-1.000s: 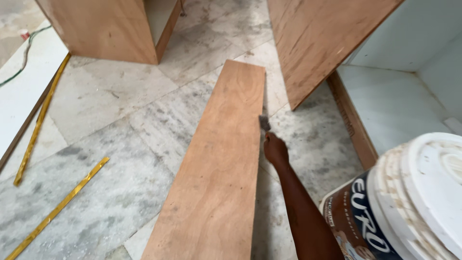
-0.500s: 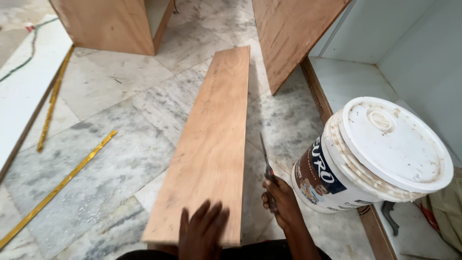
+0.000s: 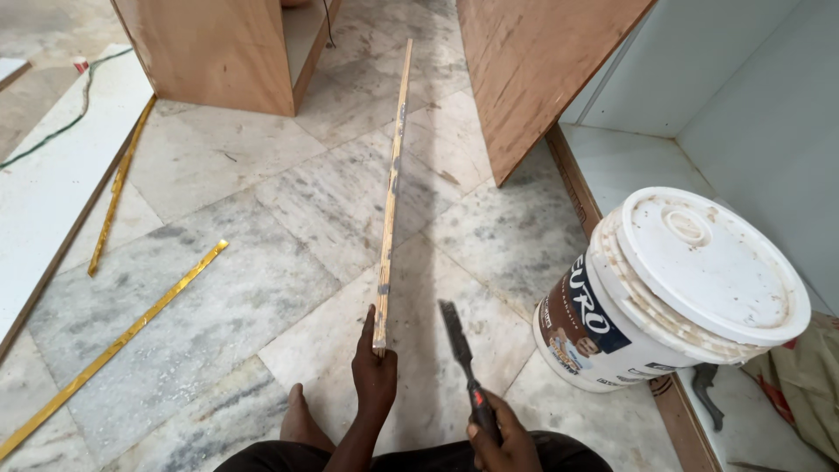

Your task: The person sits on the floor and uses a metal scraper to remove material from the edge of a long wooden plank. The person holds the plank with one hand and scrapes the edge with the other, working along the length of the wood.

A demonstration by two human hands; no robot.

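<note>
The grey-veined marble floor point(image 3: 262, 227) offers open room to the left, while the leaning brown plywood panel point(image 3: 533, 79) and the lidded white plastic bucket point(image 3: 673, 297) crowd the right. The long thin plywood board point(image 3: 391, 201) stands on edge, running away down the floor, its near end pinched by the left hand point(image 3: 374, 371); balanced so narrowly, it could tip flat or slide on the smooth marble. The right hand point(image 3: 498, 433) is closed around a flat chisel point(image 3: 458, 345), blade pointing forward just beside the left hand, where a slip might cut.
</note>
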